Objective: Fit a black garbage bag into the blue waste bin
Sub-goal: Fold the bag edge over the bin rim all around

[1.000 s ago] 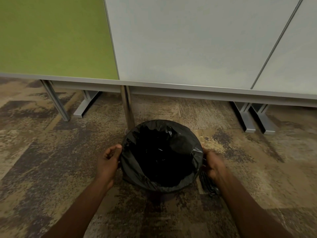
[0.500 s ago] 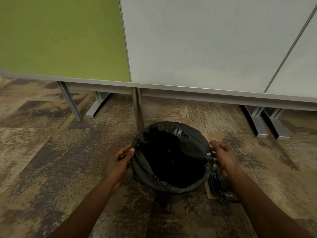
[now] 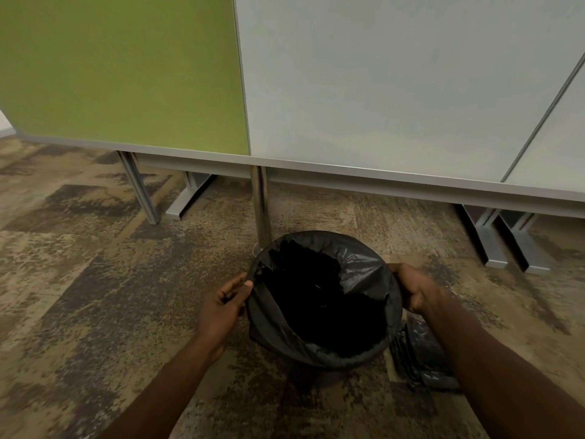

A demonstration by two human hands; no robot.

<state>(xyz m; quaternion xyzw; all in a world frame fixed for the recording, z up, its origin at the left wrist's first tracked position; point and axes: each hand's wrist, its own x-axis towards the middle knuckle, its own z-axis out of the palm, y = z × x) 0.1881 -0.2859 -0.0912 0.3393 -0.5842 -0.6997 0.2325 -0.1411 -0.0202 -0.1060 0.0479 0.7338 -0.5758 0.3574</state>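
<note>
A round waste bin stands on the carpet, wrapped all round by a black garbage bag (image 3: 357, 274) that hangs inside it and folds over its rim; the bin's blue wall is hidden by the plastic. My left hand (image 3: 223, 307) pinches the bag's edge at the bin's left rim. My right hand (image 3: 414, 288) grips the bag's folded edge at the right rim. The bag's inside is dark and crumpled.
A stack of folded black bags (image 3: 421, 359) lies on the carpet just right of the bin, under my right forearm. A chrome post (image 3: 260, 207) stands directly behind the bin. Green (image 3: 120, 68) and pale grey (image 3: 380, 80) partition panels on metal feet (image 3: 503, 242) run behind.
Both hands have shifted up along the rim and now hold the bag's edge. The view has moved left, so the bin sits further right in frame.
</note>
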